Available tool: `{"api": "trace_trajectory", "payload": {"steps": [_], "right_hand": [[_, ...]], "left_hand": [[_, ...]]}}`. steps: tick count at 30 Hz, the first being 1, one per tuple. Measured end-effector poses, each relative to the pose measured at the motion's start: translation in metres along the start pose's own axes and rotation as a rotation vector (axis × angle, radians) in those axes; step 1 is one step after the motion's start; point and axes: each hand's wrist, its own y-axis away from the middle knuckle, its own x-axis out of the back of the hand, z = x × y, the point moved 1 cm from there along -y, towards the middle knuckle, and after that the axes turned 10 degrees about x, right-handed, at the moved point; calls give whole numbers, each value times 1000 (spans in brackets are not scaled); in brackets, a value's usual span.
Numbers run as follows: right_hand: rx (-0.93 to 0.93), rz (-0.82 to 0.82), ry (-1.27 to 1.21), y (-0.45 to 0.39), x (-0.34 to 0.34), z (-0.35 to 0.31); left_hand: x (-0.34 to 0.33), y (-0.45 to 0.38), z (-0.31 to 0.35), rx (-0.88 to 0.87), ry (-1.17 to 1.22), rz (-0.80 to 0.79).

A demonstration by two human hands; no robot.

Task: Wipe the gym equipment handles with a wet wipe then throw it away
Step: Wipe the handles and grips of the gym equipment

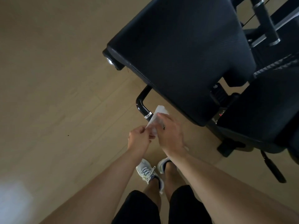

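1 head-worn view looks steeply down past both forearms onto the floor (56, 94), close above the black padded seat (186, 50).

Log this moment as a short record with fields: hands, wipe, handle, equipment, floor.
left hand: left hand pinches the lower end of the wipe
right hand: right hand grips the wipe over the handle
wipe: white wipe, held by both hands, covering part of the handle
handle: glossy black handle with a silver ring, curving out from under the seat
equipment: black padded seat of a gym machine
floor: light wooden floor; person's shoes below the hands
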Motion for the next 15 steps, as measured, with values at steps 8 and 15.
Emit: {"api": "trace_trajectory", "payload": {"steps": [8,15], "right_hand": [[146,-100,40,-12,-5,3],[119,-53,167,23,-6,51]], "left_hand": [[25,2,19,-820,-800,364],[28,-26,27,-749,-1242,156]]}}
